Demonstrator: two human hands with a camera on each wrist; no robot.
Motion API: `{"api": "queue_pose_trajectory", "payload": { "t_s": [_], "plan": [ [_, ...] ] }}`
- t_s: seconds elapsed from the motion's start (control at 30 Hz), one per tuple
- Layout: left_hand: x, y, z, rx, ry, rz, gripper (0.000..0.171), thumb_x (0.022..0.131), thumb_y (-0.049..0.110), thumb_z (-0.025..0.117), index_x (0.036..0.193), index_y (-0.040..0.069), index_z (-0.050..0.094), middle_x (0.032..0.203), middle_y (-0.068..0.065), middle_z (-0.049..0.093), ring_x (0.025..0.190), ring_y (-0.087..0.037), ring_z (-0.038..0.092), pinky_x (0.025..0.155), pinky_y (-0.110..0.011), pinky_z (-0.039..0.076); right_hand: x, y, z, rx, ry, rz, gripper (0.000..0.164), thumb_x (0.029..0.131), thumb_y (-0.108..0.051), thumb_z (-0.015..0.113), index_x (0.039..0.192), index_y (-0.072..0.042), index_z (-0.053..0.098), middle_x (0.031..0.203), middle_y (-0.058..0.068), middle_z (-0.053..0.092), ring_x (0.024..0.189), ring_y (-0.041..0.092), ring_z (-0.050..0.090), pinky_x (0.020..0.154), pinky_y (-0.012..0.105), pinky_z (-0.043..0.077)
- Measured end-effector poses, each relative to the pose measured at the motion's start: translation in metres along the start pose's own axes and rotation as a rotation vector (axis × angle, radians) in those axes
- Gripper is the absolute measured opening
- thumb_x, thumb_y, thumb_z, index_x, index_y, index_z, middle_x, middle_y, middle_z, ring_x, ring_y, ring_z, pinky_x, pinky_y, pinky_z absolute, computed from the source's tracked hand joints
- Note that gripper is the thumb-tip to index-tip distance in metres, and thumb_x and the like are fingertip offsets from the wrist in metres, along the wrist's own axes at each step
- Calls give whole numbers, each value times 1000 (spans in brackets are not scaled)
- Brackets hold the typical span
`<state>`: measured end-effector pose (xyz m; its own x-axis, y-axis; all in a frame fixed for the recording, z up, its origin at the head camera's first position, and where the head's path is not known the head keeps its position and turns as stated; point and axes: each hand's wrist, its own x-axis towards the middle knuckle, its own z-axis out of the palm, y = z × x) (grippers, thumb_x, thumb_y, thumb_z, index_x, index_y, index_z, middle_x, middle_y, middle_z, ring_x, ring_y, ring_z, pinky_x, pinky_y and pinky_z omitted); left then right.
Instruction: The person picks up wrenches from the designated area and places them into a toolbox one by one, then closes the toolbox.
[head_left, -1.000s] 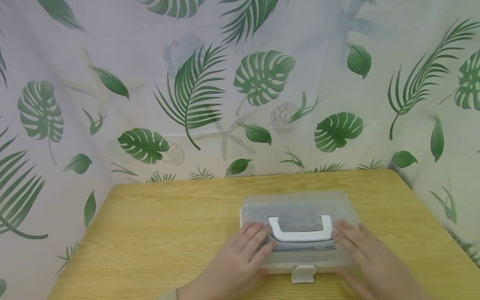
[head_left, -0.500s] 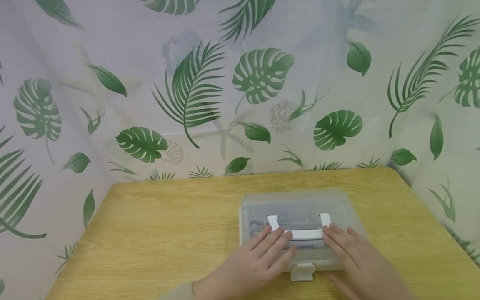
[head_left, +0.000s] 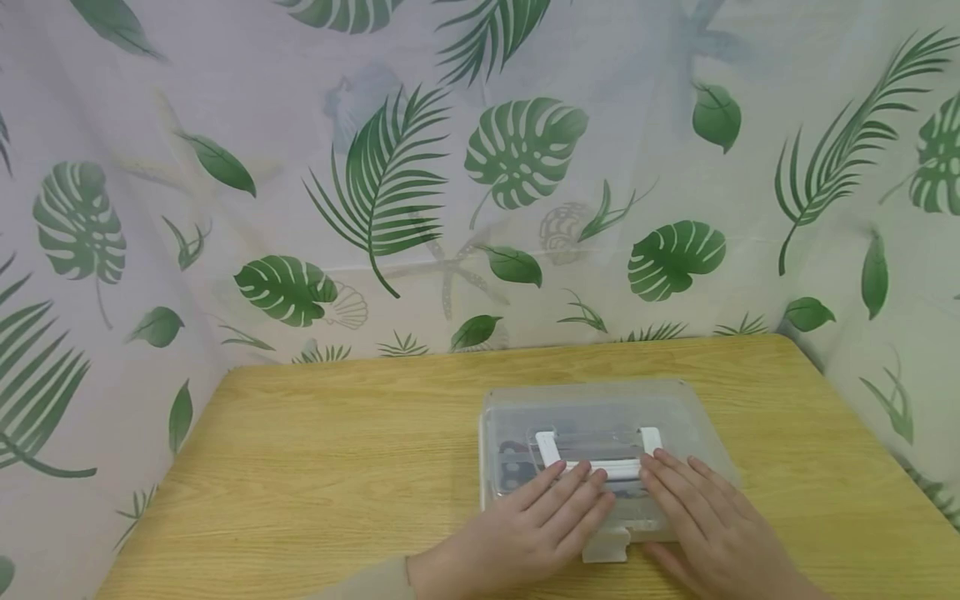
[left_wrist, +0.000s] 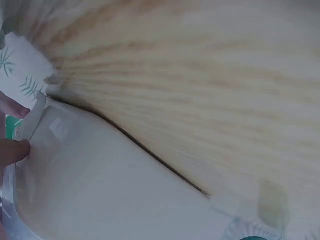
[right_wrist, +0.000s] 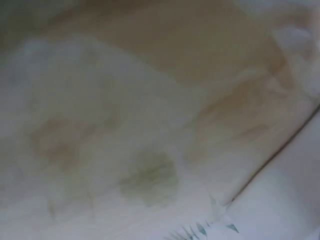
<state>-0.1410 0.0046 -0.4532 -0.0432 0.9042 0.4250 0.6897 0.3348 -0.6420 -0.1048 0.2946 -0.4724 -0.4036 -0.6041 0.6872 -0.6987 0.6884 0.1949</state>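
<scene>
A clear plastic case (head_left: 592,408) with a white carry handle (head_left: 551,448) and a front latch (head_left: 606,547) lies on the wooden table. Dark items show blurrily through its lid. My left hand (head_left: 528,525) rests on the front left of the lid, fingers extended and tips by the handle bar; its thumb is hidden. On the front right, my right hand (head_left: 712,521) lies with straight fingers reaching the handle's right end, its thumb low at the case's front. At the left edge of the left wrist view, fingertips (left_wrist: 14,150) touch a pale plastic flap (left_wrist: 34,117).
The wooden table (head_left: 315,467) extends to the left of the case. A leaf-printed curtain (head_left: 420,200) hangs behind the table and along both sides. The right wrist view is blurred and shows no hand.
My left hand has slid right across the lid towards the latch. My right hand has shifted slightly left. The handle's front bar is now partly covered by fingers; the case stays nearly in place.
</scene>
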Motion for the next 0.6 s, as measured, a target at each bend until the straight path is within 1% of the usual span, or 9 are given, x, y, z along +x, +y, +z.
{"api": "queue_pose_trajectory", "payload": {
  "t_s": [0.1,0.13,0.17,0.27,0.43,0.5,0.6],
  "plan": [
    [5,3,5,24,45,1,44,115,17,39,154,0,51,155,-15,59,144,-25,59,121,-39,48,0,0,4,-25,46,-18,73,112,-56,41,133,11,61,159,21,53,165,21,23,137,37,15],
    [5,4,6,30,56,0,44,115,18,39,153,0,52,154,-15,60,143,-25,60,120,-39,49,1,0,6,-32,67,-24,73,112,-56,41,133,11,62,154,23,57,165,22,24,137,38,16],
    [6,4,8,32,64,-2,44,115,18,40,153,0,52,154,-15,60,142,-26,60,120,-39,49,2,1,8,-38,92,-33,72,112,-55,42,132,12,62,146,25,62,164,23,26,137,39,17],
    [8,6,10,46,84,-6,44,115,19,41,152,0,54,153,-15,62,141,-26,62,118,-39,51,3,0,11,-58,116,-40,72,112,-54,42,132,12,61,138,28,65,164,25,27,137,40,18],
    [9,7,12,58,86,-12,43,115,19,40,151,1,55,153,-15,61,141,-26,62,117,-39,52,3,-2,12,-77,110,-32,75,111,-56,41,134,13,60,140,28,64,165,25,25,137,42,17],
    [9,7,12,65,85,-10,44,115,21,40,151,2,55,153,-15,61,141,-26,62,117,-39,52,4,-2,13,-81,125,-37,75,111,-56,42,134,13,60,137,28,65,164,25,27,137,42,18],
    [9,7,11,65,74,-12,45,114,24,42,152,2,53,154,-14,60,142,-25,60,118,-38,51,4,-2,13,-82,141,-46,75,111,-56,42,134,13,60,140,28,64,164,26,28,137,43,18]
  ]
}}
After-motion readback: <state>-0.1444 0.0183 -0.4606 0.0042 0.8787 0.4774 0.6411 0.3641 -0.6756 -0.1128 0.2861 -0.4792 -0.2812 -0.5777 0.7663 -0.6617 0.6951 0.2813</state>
